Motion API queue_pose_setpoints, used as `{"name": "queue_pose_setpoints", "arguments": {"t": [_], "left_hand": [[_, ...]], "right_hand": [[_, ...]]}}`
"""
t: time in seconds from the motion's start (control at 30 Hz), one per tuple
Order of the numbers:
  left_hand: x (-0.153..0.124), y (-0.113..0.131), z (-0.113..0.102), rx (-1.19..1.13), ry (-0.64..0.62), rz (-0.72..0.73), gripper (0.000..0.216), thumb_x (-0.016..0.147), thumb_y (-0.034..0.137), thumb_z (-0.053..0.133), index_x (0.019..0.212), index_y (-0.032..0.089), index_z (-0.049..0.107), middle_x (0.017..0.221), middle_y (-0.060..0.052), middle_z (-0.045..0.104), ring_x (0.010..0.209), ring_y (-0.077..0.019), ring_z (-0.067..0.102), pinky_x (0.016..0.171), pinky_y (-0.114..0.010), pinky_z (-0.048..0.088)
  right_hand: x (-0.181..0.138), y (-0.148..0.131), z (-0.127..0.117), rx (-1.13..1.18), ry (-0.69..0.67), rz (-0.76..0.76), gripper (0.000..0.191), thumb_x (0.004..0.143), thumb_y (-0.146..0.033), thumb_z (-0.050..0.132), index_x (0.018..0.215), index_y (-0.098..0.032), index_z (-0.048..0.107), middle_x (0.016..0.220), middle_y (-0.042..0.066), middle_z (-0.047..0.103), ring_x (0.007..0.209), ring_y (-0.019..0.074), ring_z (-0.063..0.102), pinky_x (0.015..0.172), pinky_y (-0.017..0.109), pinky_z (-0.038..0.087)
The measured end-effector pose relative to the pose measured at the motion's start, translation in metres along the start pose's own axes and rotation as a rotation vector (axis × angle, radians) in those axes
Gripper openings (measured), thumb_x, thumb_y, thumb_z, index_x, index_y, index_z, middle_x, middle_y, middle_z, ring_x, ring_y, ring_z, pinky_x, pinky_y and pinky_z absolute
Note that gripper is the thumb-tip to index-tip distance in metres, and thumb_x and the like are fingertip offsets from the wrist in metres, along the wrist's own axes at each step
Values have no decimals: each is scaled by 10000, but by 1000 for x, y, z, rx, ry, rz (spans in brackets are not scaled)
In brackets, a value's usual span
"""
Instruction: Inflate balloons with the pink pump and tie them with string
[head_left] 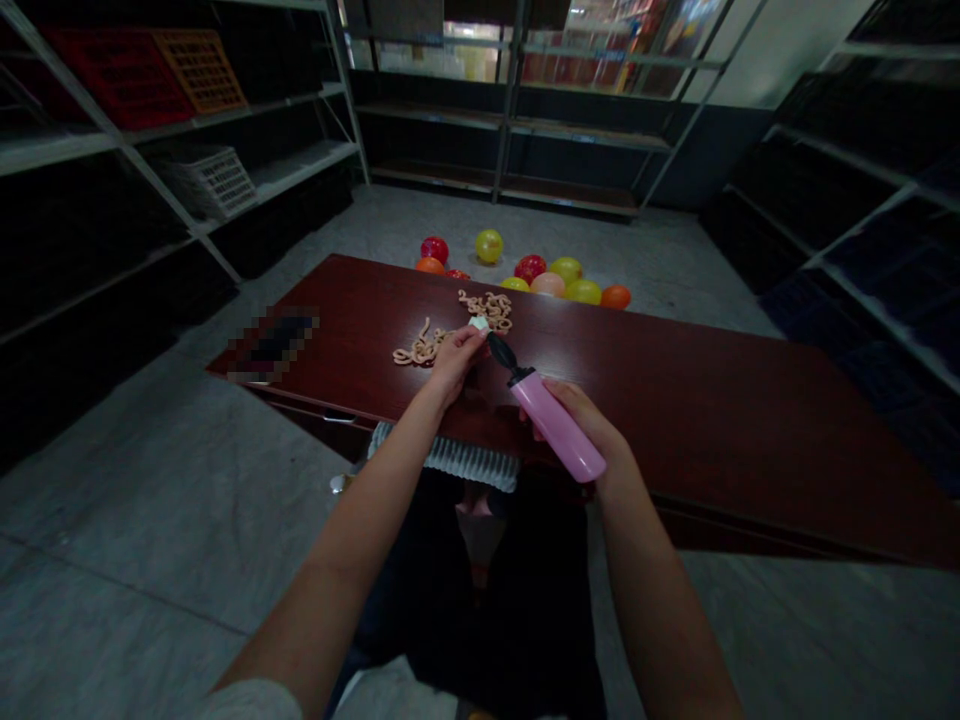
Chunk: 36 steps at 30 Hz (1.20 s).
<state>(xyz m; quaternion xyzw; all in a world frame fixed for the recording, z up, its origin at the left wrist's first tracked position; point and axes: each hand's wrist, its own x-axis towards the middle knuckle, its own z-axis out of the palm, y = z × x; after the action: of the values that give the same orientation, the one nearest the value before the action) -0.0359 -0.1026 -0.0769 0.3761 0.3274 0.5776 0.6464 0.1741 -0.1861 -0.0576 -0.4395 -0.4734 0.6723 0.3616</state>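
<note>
The right hand (571, 405) is wrapped around a pink pump (559, 425), held over the near edge of the dark red worktop (720, 400). The pump's long axis runs diagonally: its black nozzle (502, 352) points forward and left, toward the left hand, and its butt end back and right. The left hand (454, 362) pinches a small pale piece (478, 323) near the nozzle tip; whether they touch, I cannot tell. Around that hand lie two heaps of curled tan strips (491, 308). Beyond, red, orange, peach and yellow balloons (547, 285) rest on the floor (667, 265), before a rack (431, 175).
</note>
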Motion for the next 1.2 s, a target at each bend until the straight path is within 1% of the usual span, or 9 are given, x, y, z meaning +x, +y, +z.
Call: {"name": "queue_pose_setpoints", "arguments": {"t": [0.2,0.4,0.6,0.67,0.73,0.83,0.93,1.1,1.2], "left_hand": [[2,0,-2,42,-97,-57,402,638,494,863,758,139,714,881,-72,747,821,-160,659,758,-245,459],[3,5,-9,42,-224,-126,400,672,457,860,875,133,745,983,-112,757,955,-196,688,864,-269,460],[-16,19,3,-257,-338,-262,325,794,339,798,1050,163,703,1165,-121,727,1067,-219,682,963,-329,461],[-23,29,13,-401,-292,-336,357,835,449,739,1042,164,686,1017,-97,746,938,-205,707,893,-336,506],[-26,40,24,-506,-208,-382,432,855,561,672,984,149,676,738,-39,690,701,-163,677,774,-320,538],[-23,55,38,-525,-94,-382,454,860,591,649,874,137,661,449,77,397,405,-81,444,532,-234,469],[-17,62,47,-456,44,-304,435,877,554,649,745,142,613,406,109,223,330,-41,244,380,-178,271],[-5,70,52,-372,160,-129,347,969,426,544,855,117,650,477,69,387,339,-22,218,363,-166,186],[5,79,49,-344,233,-57,310,1008,347,445,937,121,645,489,63,405,339,-33,230,370,-169,206]], "right_hand": [[-2,-3,1,-11,-6,-3,459,867,-598,620,894,-144,684,736,70,740,503,162,663,453,248,539],[1,2,-3,-20,-3,0,469,873,-605,602,951,-147,671,751,65,741,503,166,661,438,252,530],[1,1,1,-68,-3,0,482,843,-625,631,967,-160,660,798,67,742,530,154,657,473,257,536],[0,-2,3,-93,-10,35,493,832,-608,662,1074,-178,652,833,62,746,561,157,663,494,261,538],[0,-4,5,-135,3,67,539,823,-587,689,1192,-199,629,862,56,748,597,163,667,522,270,539],[4,-8,9,-267,47,28,531,820,-591,685,1172,-193,670,926,60,752,684,174,667,596,281,535],[12,-11,19,-444,16,-44,499,817,-600,665,1088,-185,716,987,60,754,776,199,669,677,302,523],[20,-15,39,-731,114,-190,642,696,-450,802,1253,-192,617,1120,69,730,938,227,670,800,325,505],[21,-18,44,-933,224,-215,546,753,-430,757,1232,-215,608,1079,58,735,927,231,678,769,313,483]]}}
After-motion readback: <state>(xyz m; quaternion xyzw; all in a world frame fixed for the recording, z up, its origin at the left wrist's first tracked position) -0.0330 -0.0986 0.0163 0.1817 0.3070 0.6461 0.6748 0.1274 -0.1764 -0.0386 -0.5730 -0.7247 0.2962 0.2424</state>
